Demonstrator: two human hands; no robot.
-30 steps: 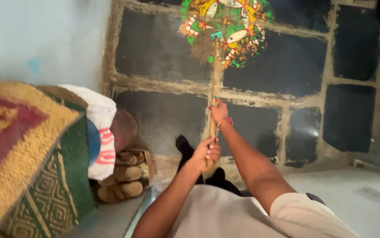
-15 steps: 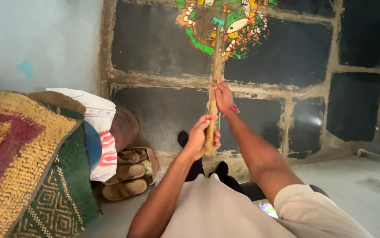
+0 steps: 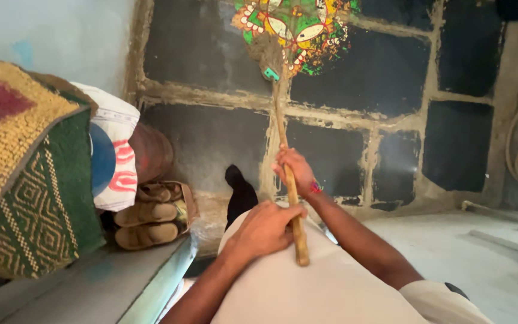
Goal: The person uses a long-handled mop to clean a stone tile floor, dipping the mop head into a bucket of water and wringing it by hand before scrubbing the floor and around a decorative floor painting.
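I hold a broom by its long wooden handle (image 3: 281, 126) with both hands. My left hand (image 3: 263, 228) grips near the handle's lower end, close to my body. My right hand (image 3: 295, 170) grips a little higher up the handle. The bristle head (image 3: 266, 53) with its teal collar rests on the dark stone floor, at the edge of a colourful painted floor design (image 3: 295, 27) in green, yellow, red and white. My dark foot (image 3: 239, 193) shows below the handle.
A folded woven rug (image 3: 21, 174) in red, yellow and green lies at left on a grey ledge (image 3: 121, 282). Beside it are a white printed sack (image 3: 115, 150), a brown pot (image 3: 151, 153) and tan sandals (image 3: 148, 225). Dark floor slabs with pale joints (image 3: 343, 117) spread ahead.
The broom has been drawn back toward me, its head sliding from the middle of the painted design to its lower left edge. Both hands moved nearer my body.
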